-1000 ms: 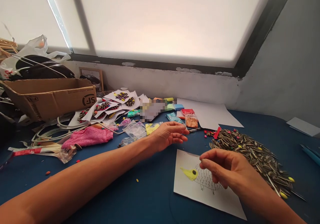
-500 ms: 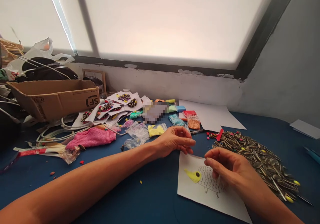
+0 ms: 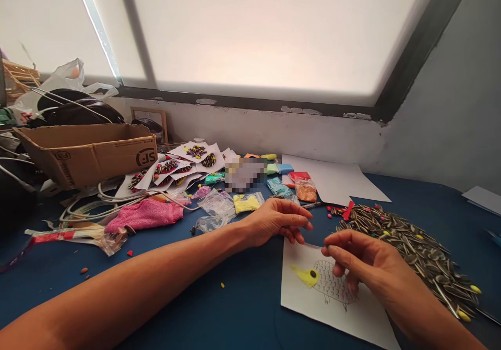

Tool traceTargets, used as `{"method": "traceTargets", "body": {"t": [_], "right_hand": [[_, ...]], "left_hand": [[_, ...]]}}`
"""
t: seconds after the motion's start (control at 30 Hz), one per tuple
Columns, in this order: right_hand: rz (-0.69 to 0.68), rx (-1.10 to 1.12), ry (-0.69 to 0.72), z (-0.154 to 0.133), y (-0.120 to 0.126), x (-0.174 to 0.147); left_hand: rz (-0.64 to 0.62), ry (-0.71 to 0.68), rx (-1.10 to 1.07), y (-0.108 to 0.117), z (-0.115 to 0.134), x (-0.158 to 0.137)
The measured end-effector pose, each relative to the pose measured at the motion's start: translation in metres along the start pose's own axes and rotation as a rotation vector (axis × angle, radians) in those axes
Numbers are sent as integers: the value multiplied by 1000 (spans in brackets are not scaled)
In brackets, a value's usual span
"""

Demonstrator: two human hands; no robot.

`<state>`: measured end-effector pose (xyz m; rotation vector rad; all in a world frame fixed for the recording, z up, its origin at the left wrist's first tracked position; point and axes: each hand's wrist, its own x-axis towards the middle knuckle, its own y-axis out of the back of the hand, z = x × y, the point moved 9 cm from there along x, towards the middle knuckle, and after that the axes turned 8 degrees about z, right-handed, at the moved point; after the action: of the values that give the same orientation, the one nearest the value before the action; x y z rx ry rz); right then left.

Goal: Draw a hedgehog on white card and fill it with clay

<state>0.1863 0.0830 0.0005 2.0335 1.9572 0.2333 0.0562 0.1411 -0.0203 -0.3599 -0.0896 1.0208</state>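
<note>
Above the top edge of a white paper sheet [image 3: 297, 300], my left hand [image 3: 276, 220] is closed in a loose pinch, thumb and fingertips together. Whatever sits between those fingertips is too small to make out. My right hand [image 3: 362, 261] hovers over the right part of the sheet, thumb and forefinger pinched on a tiny dark bit that I cannot identify. The sheet bears a drawn bird [image 3: 332, 282] with a yellow clay head, a dark eye, a body of small pen strokes and thin legs. My right hand covers part of its body.
Striped sunflower seeds [image 3: 407, 240] lie heaped on the right, with metal tools and yellow bits among them. Behind are clay packets [image 3: 305, 187] and a large white sheet [image 3: 344, 178]. At left stand a cardboard box [image 3: 90, 154], a pink cloth [image 3: 146, 215] and seed-decorated papers [image 3: 195, 157].
The whole view has shifted slightly, so things appear a little farther right. Both hands keep nearly the same pinched poses, and the drawing looks unchanged.
</note>
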Motion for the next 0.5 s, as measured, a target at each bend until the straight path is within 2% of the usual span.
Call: {"method": "traceTargets", "body": {"t": [0.23, 0.5], "right_hand": [[10, 47, -25, 11, 4, 3], [63, -3, 66, -2, 8, 1]], "left_hand": [[15, 7, 40, 2, -2, 1], [12, 28, 118, -2, -2, -1]]}}
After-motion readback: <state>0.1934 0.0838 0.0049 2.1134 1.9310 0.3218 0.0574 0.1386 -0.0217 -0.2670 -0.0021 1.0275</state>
